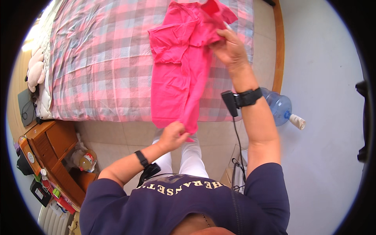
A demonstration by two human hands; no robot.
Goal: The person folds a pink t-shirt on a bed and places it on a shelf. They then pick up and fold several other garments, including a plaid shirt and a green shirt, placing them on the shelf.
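A bright pink garment [170, 88], likely a short-sleeved shirt, lies partly folded on the bed's plaid sheet [102, 73]. Its lower end hangs past the bed's near edge. My left hand [173, 136] pinches the hem there, close to my knees. Farther up, my right hand [230, 48] grips the garment's right side near the top and holds a part of it raised above the sheet. A small white patch shows beside the right fingertips; what it is I cannot tell. The cloth under the right fingers is slightly blurred.
A wooden cabinet [55, 141] stands at the left, with a bottle of yellowish liquid [87, 160] in its open part. To the right, a blue water jug [277, 107] lies near the wall. A pink plush toy [36, 70] rests at the bed's left end. A cable [238, 141] hangs from my right wrist strap.
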